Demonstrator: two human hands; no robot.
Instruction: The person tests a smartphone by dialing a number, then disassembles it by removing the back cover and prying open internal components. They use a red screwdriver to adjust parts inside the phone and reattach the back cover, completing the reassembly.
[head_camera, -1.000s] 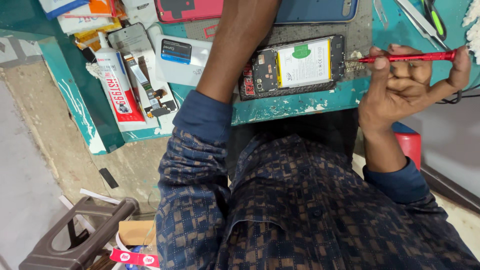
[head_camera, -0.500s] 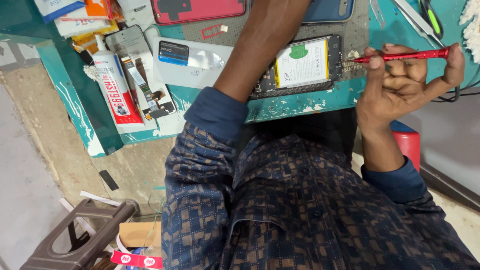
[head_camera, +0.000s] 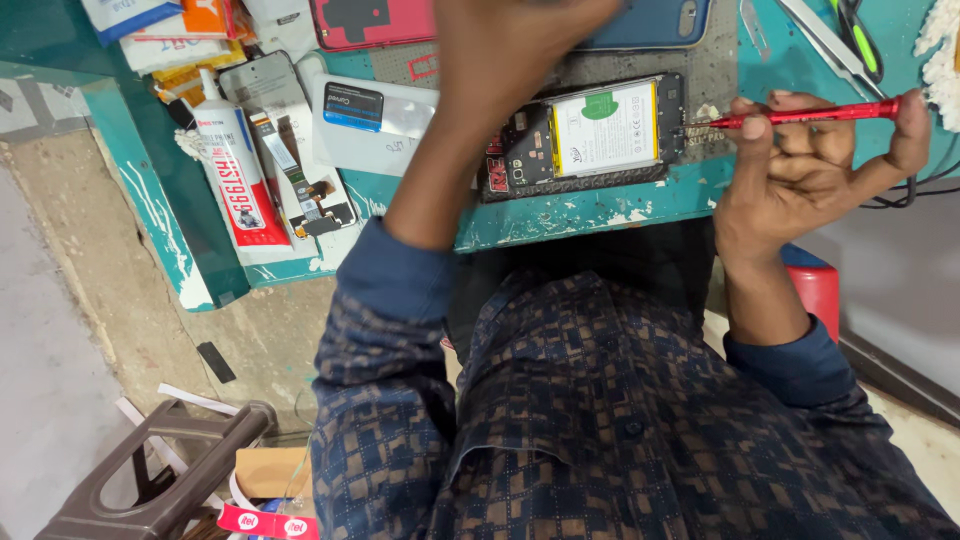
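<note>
A white glue tube with a red label is lying at the left of the chipped teal workbench. The left hand is blurring above the opened black smartphone with its white battery exposed; its grip cannot be told. The right hand is clamping a slim red screwdriver, tip at the phone's edge. Screw work appears underway; next calls for steadying the phone.

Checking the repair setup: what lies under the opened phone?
The opened phone rests on a grey work mat atop the teal table. The left hand covers the mat's left part.
</note>
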